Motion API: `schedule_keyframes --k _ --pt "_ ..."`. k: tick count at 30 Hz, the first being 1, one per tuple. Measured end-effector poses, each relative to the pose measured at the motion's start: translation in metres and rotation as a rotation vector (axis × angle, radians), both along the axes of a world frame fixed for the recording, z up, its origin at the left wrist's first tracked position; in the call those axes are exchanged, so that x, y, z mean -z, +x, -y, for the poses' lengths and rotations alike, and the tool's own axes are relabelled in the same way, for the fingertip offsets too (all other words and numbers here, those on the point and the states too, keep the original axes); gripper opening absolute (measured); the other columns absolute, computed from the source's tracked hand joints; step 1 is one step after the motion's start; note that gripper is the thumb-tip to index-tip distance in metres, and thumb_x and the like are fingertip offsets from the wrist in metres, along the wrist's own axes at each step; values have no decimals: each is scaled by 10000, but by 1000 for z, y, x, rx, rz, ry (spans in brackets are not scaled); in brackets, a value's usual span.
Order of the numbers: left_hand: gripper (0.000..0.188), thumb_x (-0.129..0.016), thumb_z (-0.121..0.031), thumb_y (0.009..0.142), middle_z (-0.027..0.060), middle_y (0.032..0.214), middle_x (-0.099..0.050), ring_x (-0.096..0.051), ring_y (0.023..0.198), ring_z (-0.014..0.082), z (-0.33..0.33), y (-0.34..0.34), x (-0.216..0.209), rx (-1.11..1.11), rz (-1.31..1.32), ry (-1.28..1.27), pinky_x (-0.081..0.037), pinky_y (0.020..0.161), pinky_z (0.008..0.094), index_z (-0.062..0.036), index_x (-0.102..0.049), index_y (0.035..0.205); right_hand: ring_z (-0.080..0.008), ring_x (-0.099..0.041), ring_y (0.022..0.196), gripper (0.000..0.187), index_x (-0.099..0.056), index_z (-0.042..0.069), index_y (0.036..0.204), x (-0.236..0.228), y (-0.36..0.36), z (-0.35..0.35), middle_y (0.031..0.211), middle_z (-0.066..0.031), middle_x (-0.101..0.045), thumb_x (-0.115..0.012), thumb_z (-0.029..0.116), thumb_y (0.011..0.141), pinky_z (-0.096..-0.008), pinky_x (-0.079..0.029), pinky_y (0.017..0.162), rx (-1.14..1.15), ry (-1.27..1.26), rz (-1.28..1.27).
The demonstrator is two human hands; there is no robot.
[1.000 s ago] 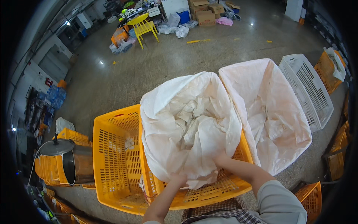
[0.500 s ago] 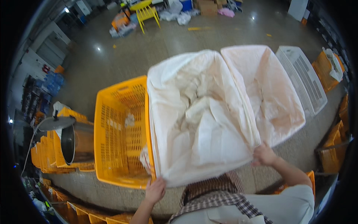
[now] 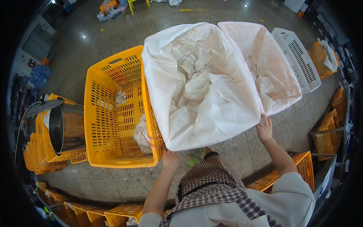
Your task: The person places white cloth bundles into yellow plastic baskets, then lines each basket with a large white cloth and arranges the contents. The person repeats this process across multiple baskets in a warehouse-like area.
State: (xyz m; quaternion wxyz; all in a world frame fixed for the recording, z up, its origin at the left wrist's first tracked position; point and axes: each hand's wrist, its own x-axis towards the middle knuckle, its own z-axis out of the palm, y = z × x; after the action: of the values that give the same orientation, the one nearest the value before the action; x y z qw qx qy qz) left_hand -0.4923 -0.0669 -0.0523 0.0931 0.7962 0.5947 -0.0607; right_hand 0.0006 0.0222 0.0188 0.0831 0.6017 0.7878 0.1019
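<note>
A large white woven bag (image 3: 211, 121) lines a crate-shaped container in front of me, its edges folded out over the rim and its inside creased. At its near left corner my left hand (image 3: 171, 159) is closed, with the fingertips partly hidden under the folded edge. My right hand (image 3: 265, 129) grips the near right corner, fingers bent against the fabric. A yellow plastic crate (image 3: 123, 163) stands against the bag's left side, holding a pale cloth-like bundle (image 3: 141, 134) and a small white piece (image 3: 121, 98). On the right, a second white-lined container (image 3: 280, 64) adjoins the first.
Beyond the second container stands a white slatted crate (image 3: 298, 56), then another yellow crate (image 3: 321, 60). A metal pot (image 3: 72, 126) with its lid (image 3: 44, 107) raised sits at the left among yellow crates. More yellow crates (image 3: 123, 215) line the near edge behind me.
The view has tilted downward, so the containers sit higher in the picture and a green shoe shows below. Both hands stay at the same corners of the bag.
</note>
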Motion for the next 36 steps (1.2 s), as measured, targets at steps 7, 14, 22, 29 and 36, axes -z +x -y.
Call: schedule_keyframes --k 7,14,22,29,36 --pt "489 -352 -382 966 51 1445 -361 -307 1338 271 5 6 74 -330 456 -20 -221 1119 448 -127 -354 1384 -274 -425 1249 275 -662 103 1037 62 -19 17 1145 -78 -603 -568 159 785 -524 -301 1039 157 32 0" --pt "488 -388 -317 916 109 1459 -351 -292 1354 302 -15 -13 48 -237 242 -219 -192 1130 430 -109 -427 1356 -281 -470 1176 305 -652 96 1040 132 -18 21 1230 -105 -557 -571 170 755 -470 -361 973 285 54 -265" --pt "431 -482 -318 900 152 1325 -492 -452 1230 300 -36 37 -67 93 14 -813 -358 1020 416 -105 -513 1274 -334 -608 909 188 -661 71 940 38 5 51 967 -189 -604 -581 106 774 -429 -490 757 548 -703 -732" --pt "494 -644 -329 837 146 1290 -503 -479 1191 316 -192 45 -160 109 564 -627 -412 963 403 -125 -512 1267 -330 -578 796 263 -608 75 939 -71 -90 -101 892 -151 -590 -639 -17 695 -397 -475 676 -66 155 -1122" --pt "717 -675 -417 764 130 1480 -297 -251 1356 387 -364 48 39 161 -207 -231 -222 1035 605 -198 -394 1386 -369 -468 1158 528 -528 99 1233 129 -192 -192 1253 -194 -493 -680 296 767 -475 -396 946 -217 -378 -569"
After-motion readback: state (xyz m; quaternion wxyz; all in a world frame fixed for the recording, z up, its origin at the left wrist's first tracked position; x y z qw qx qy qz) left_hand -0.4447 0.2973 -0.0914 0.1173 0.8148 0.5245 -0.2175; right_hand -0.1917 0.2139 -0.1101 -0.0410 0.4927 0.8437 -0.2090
